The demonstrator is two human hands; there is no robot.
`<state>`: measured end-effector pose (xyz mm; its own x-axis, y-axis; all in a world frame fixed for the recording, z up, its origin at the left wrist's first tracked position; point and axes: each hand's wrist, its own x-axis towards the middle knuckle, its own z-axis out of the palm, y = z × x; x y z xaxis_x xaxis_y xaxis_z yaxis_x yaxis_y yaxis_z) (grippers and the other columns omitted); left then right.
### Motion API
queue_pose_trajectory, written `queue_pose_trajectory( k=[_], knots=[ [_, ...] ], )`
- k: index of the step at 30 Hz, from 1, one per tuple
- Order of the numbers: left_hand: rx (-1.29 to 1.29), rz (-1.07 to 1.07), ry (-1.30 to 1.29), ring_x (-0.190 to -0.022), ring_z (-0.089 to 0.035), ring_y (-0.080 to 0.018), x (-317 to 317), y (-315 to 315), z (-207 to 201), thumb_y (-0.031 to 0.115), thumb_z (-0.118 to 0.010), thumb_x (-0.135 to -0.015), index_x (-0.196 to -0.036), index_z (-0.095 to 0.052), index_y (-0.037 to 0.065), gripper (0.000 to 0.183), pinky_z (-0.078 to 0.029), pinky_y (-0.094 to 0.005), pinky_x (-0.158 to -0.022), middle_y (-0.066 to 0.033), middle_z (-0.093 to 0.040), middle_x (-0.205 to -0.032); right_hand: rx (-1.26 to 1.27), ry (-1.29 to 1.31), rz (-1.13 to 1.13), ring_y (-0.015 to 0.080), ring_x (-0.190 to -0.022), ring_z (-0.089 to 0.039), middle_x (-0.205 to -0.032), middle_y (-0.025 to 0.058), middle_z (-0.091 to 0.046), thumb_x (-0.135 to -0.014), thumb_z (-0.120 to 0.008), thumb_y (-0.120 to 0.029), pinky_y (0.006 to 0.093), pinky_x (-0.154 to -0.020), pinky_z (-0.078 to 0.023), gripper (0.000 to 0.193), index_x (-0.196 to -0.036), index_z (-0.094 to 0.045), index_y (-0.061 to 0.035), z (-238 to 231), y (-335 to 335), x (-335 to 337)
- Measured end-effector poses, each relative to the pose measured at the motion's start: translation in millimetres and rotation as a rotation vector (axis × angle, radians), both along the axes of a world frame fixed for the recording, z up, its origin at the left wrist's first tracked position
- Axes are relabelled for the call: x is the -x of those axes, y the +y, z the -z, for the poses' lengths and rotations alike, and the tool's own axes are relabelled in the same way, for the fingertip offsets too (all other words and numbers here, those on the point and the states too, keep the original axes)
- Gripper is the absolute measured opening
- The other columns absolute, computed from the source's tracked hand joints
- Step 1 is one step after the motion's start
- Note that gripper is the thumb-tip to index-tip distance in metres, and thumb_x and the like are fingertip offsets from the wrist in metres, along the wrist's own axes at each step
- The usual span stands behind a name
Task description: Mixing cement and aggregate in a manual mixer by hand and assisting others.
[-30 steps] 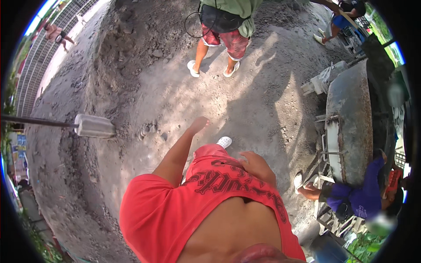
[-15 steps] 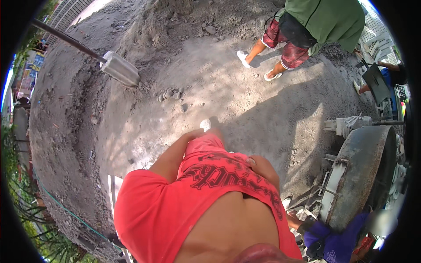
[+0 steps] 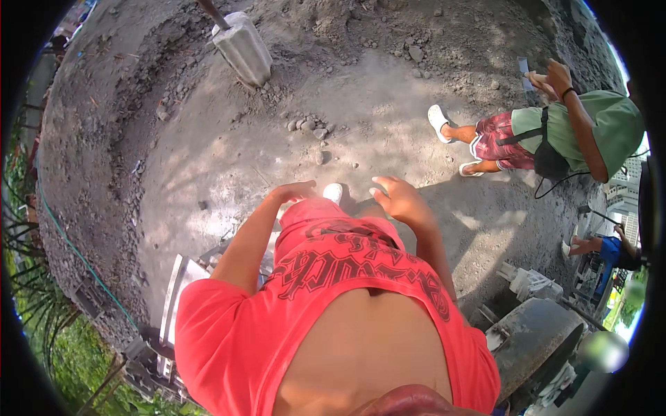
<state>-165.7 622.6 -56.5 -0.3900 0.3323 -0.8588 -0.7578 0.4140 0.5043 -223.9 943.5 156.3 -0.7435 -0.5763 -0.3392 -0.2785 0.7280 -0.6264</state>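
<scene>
My left hand (image 3: 298,191) is held out in front of my red shirt (image 3: 333,256), its fingers stretched out and nothing in them. Across from it, my right hand (image 3: 404,201) is raised above the ground with its fingers apart and also holds nothing. A gap lies between the two hands, and one white shoe (image 3: 334,193) of mine shows there. Neither hand touches any object.
Bare grey dirt (image 3: 243,149) spreads ahead, with a small pile of stones (image 3: 309,126) and a concrete block (image 3: 243,52) with a pole. A person in green (image 3: 603,128) stands at right. A large metal drum (image 3: 534,340) sits at lower right, a white frame (image 3: 175,298) at lower left.
Both hands have lifted off my body and opened forward. My view has turned, and the person in green now appears further right, with their hands raised. The concrete block has shifted right in view.
</scene>
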Motion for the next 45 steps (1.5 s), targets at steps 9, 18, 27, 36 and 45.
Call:
queue_pose_trajectory(
  k=[9, 18, 27, 36, 45],
  knots=[
    [-0.161, -0.585, -0.314, -0.117, -0.058, -0.0268, -22.6, -16.3, -12.7, 0.062, -0.041, -0.094, -0.139, -0.051, 0.000, 0.077, -0.041, -0.0379, -0.105, -0.0141, -0.057, -0.137, -0.120, -0.118, -0.291, 0.0393, -0.101, -0.062, -0.105, 0.0223, -0.065, -0.096, -0.050, -0.031, 0.0486, -0.088, -0.048, 0.033, -0.105, -0.063, -0.0018, 11.6, -82.2, 74.1],
    [-0.062, -0.773, -0.237, -0.108, -0.061, -0.0251, 17.1, -28.0, 75.7, 0.057, -0.041, -0.095, -0.131, -0.060, 0.009, 0.063, -0.043, -0.0421, -0.094, -0.0107, -0.067, -0.118, -0.150, -0.330, -0.588, 0.0413, -0.098, -0.061, -0.100, 0.0228, -0.065, -0.095, -0.053, -0.024, 0.0485, -0.086, -0.048, 0.026, -0.107, -0.065, -0.0037, 50.8, -136.4, 175.1],
    [0.527, -0.596, -0.204, -0.105, -0.067, -0.0279, 118.6, -20.9, 86.1, 0.044, -0.051, -0.093, -0.121, -0.064, 0.006, 0.049, -0.049, -0.0398, -0.092, -0.0164, -0.071, -0.111, 0.020, -0.979, -0.285, 0.0255, -0.091, -0.066, -0.104, 0.0162, -0.068, -0.094, -0.058, -0.031, 0.0387, -0.078, -0.054, 0.039, -0.117, -0.062, 0.0000, 197.4, -210.1, 349.1],
    [0.112, -1.247, -0.060, -0.091, -0.060, -0.0140, 231.5, -23.8, 185.0, 0.026, -0.053, -0.098, -0.130, -0.058, 0.003, 0.039, -0.049, -0.0281, -0.084, -0.0099, -0.069, -0.111, -0.019, -1.478, 0.741, 0.0268, -0.094, -0.067, -0.113, 0.0129, -0.064, -0.095, -0.056, -0.033, 0.0416, -0.081, -0.059, 0.038, -0.118, -0.061, -0.0033, 453.2, -223.3, 329.0],
    [0.503, -0.514, 0.047, -0.129, -0.051, -0.0356, 257.5, -98.1, 397.8, 0.040, -0.057, -0.087, -0.139, -0.053, 0.003, 0.064, -0.039, -0.0385, -0.109, -0.0232, -0.055, -0.136, -0.009, -1.441, 0.770, 0.0254, -0.094, -0.064, -0.109, 0.0124, -0.064, -0.099, -0.047, -0.026, 0.0408, -0.083, -0.055, 0.032, -0.118, -0.058, -0.0026, 599.0, -249.9, 294.9]
  ],
)
